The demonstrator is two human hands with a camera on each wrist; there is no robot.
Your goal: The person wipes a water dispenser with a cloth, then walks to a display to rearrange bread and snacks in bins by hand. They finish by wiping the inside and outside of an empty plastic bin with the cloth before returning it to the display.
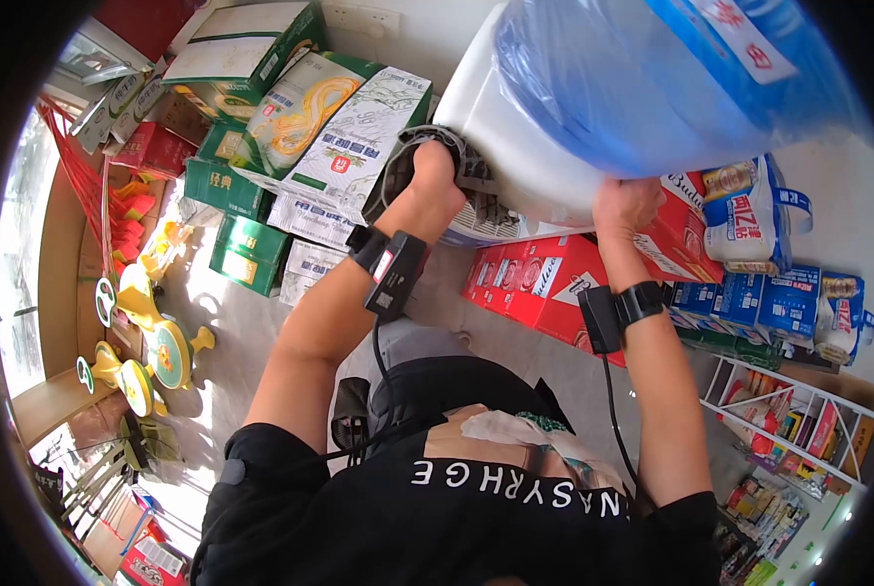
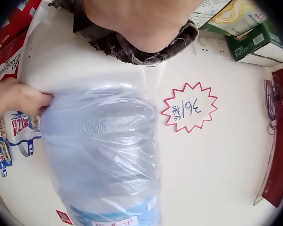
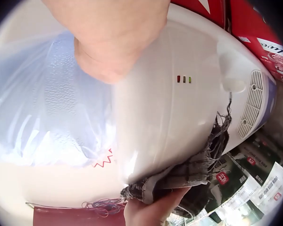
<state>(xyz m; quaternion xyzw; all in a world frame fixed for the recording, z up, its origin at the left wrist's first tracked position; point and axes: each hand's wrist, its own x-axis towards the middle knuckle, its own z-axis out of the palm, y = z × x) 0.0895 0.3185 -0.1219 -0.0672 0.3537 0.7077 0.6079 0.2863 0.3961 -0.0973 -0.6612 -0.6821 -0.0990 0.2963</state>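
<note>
My left hand [image 1: 434,181] grips a grey checked cloth [image 2: 132,51] with frayed edges. The cloth lies against the side of a white water dispenser [image 3: 151,127], which has three small lights and a slotted drip tray [image 3: 251,101]. My right hand [image 1: 624,205] holds the dispenser's opposite side near the top, its fingertips right at the bottle's lower edge in the left wrist view. On top stands a large blue water bottle [image 2: 104,136] in clear plastic wrap. The left fingertips are partly hidden by the cloth.
Green and white beer cartons [image 1: 339,127] are stacked left of the dispenser. Red Budweiser cartons [image 1: 525,278] and blue drink packs [image 1: 749,298] stand to its right. Yellow-green children's ride-on toys [image 1: 153,332] are on the floor at left. A wire shelf [image 1: 788,410] holds goods at lower right.
</note>
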